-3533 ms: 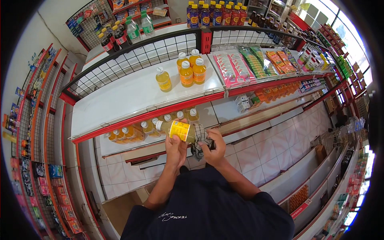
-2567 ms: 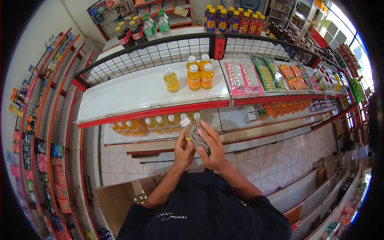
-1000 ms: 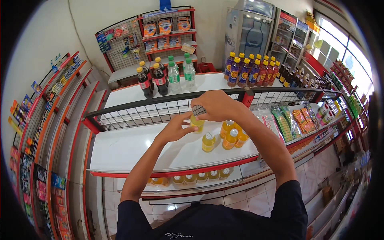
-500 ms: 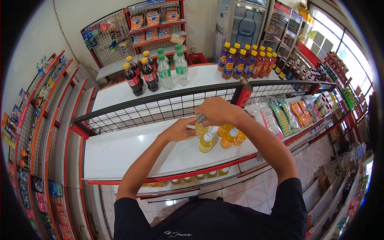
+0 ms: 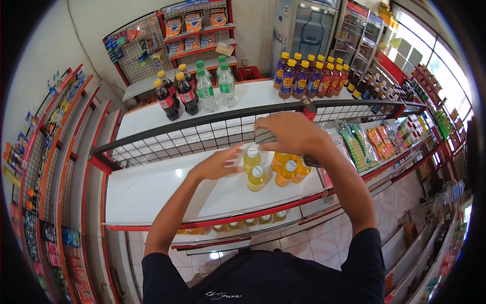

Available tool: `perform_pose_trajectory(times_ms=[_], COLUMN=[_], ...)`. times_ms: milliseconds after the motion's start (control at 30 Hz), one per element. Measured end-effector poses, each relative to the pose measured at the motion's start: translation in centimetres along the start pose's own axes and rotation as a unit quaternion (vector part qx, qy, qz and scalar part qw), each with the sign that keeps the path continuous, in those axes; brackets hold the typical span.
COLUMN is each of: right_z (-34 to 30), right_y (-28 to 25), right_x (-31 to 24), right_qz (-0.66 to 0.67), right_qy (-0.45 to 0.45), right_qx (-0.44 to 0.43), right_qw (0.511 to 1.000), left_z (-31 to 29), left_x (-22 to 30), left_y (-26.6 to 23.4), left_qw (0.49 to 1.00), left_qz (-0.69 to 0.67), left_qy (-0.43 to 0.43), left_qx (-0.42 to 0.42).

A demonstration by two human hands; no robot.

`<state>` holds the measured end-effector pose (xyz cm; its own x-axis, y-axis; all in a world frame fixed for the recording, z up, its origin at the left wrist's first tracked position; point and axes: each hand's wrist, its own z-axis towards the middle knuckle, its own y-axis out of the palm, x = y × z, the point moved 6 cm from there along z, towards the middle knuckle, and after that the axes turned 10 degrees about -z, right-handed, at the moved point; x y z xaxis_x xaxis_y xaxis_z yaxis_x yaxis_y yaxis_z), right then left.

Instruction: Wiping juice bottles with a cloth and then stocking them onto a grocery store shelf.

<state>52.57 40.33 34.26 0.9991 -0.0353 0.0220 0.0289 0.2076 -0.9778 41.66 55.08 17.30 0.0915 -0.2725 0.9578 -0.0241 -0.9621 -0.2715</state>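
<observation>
My left hand [image 5: 220,163] is open, its fingers spread just left of two yellow drink bottles with white caps, a rear one [image 5: 251,163] and a front one [image 5: 256,179]. Above and behind these bottles, my right hand [image 5: 291,133] is closed on what looks like a grey striped cloth [image 5: 264,136]. Part of the cloth is hidden by the hand. Several orange drink bottles [image 5: 286,174] stand upright under my right hand and wrist, to the right of the yellow pair. All of them rest on a white shelf [image 5: 152,195] with a red front edge.
A black wire-mesh divider [image 5: 202,130] runs behind the shelf. Beyond it stand cola bottles [image 5: 188,96], green-capped clear bottles [image 5: 206,93] and purple-labelled bottles [image 5: 299,81]. Packaged snacks [image 5: 377,139] lie to the right. More bottles [image 5: 248,222] show on the shelf below.
My left hand has let go of the rear yellow bottle and drawn back left. My right hand has moved right, away from that bottle's top, with the cloth.
</observation>
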Motion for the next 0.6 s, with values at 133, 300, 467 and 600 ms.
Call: perform_pose_trajectory(times_ms=[133,300,467,600], right_z=[-7.2,-15.2,-15.9,-18.6], right_y=[-6.2,-3.3,11.6,23.1], right_x=[-4.4,-9.6,-17.4,-24.1], right_qz=[-0.064,0.103,0.44,0.451], right_qy=[0.086,-0.102,-0.288,-0.192], right_qx=[0.0,-0.017,-0.335,-0.536], right_qw=[0.994,0.989,0.782,0.687], left_z=[-6.9,-19.6,-28.0,-31.3], left_x=[3.7,4.3,-2.4,-5.6], left_y=[-1.9,3.3,17.0,28.7], left_qw=[0.98,0.875,0.743,0.65], left_qz=[0.066,0.004,-0.104,-0.148], left_qy=[0.019,0.087,0.058,-0.051], left_qx=[0.188,0.477,0.658,0.744])
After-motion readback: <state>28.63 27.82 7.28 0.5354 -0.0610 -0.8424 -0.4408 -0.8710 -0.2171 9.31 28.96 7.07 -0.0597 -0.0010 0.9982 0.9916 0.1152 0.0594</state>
